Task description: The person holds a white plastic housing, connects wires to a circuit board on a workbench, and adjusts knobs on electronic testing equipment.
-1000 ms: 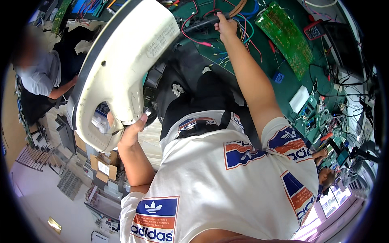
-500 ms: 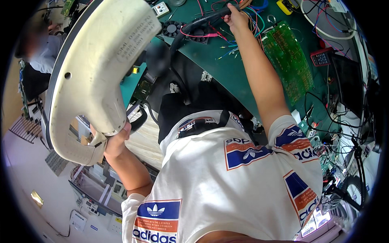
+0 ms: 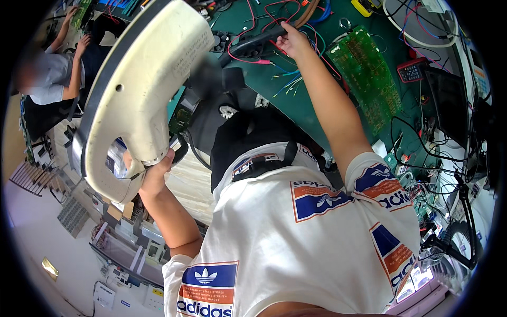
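Left hand (image 3: 154, 178) gripping cream housing (image 3: 140, 82) by its handle, held up left of the counter's (image 3: 269, 87) near edge. Right hand (image 3: 293, 42) closed on black cable (image 3: 257, 42) above counter. Cardboard box (image 3: 114, 212) lower left, contents unclear.

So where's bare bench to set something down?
Small patch: green bench between the loose wire ends and the right forearm, toward the wearer. Crowded around the right hand: black cable, pink clip. Right of the forearm: green circuit board, red meter.

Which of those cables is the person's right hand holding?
The right hand holds the thick black cable; its black colour sets it apart from the thinner pink lead and the blue cables nearby.
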Tool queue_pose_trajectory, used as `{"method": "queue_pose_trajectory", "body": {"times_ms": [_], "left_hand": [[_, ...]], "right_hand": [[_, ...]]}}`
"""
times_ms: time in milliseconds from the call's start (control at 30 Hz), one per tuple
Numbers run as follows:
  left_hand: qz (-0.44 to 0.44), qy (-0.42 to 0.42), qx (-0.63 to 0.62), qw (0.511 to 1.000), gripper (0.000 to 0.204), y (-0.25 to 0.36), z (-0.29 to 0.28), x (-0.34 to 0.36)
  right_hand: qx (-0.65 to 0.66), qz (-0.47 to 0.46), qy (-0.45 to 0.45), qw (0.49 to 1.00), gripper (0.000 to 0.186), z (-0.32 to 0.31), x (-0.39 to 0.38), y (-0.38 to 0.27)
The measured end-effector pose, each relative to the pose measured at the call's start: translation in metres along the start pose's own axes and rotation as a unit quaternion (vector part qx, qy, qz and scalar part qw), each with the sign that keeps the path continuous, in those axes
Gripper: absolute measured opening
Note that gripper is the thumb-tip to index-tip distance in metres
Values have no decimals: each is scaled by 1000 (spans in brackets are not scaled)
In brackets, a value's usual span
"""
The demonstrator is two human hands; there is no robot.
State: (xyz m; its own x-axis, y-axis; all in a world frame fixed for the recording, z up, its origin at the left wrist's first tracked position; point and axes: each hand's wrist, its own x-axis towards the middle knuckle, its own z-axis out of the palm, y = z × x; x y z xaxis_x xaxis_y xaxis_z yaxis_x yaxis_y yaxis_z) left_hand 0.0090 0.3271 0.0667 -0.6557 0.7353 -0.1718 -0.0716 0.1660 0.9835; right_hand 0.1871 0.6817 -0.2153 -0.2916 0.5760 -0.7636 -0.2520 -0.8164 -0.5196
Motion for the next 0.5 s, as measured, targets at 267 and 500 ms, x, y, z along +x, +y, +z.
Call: {"method": "queue_pose_trajectory", "body": {"times_ms": [267, 500], "left_hand": [[-20, 26, -4, 999, 28, 12, -8, 5], [-51, -27, -3, 998, 23, 20, 1, 15]], "right_hand": [[10, 57, -49, 997, 23, -11, -17, 10], [-5, 86, -82, 993, 28, -18, -32, 39]]}}
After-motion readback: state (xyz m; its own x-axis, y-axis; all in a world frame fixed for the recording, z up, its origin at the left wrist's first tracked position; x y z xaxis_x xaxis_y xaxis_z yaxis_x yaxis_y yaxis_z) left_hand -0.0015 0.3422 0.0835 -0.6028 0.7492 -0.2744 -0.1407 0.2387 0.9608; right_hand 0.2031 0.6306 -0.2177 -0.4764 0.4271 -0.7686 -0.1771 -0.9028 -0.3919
